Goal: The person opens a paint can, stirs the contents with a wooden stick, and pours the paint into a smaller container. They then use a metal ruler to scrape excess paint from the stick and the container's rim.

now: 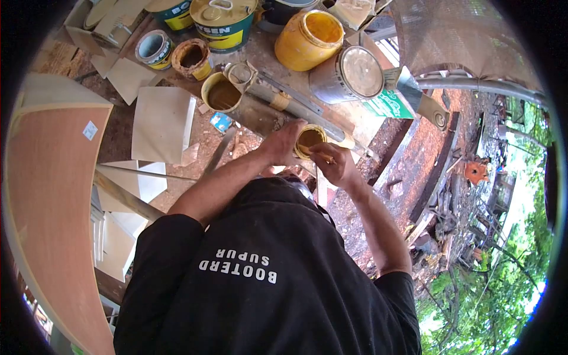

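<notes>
A small open can (312, 135) with a yellowish rim and brownish contents is held in front of my chest. My left hand (280, 145) is wrapped round its left side. My right hand (336, 165) is at the can's near right rim with its fingers pinched together; what they hold, if anything, is too small to make out. Just beyond my left hand stands a larger open can (222, 94) of brown liquid. A lidded jar (239, 73) sits beside that can's rim.
Behind on the worktable stand a yellow tub (302, 47), a grey metal can (349, 74), a green and yellow lidded can (223, 26) and small open cans (192, 58). A wide scraper blade (408, 89) lies at the right. Wooden panels (59, 189) stand at the left.
</notes>
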A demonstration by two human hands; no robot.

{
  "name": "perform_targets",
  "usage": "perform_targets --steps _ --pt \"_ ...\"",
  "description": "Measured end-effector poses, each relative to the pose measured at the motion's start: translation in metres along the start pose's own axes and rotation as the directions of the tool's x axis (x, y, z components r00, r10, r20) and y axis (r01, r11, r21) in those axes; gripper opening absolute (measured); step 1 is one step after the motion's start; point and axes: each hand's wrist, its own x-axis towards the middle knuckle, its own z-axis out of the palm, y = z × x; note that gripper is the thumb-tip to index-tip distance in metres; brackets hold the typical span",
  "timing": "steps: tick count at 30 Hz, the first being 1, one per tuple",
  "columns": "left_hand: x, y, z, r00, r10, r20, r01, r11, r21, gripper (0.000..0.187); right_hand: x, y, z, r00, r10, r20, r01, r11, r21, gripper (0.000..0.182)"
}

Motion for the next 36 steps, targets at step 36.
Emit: perform_targets --steps 36 --pt "0.004 0.012 -0.011 0.996 -0.067 0.064 0.068 0.998 -0.006 0.110 -0.001 0.007 -0.023 0.999 0.015 0.035 -0.011 0.995 -0.100 0.010"
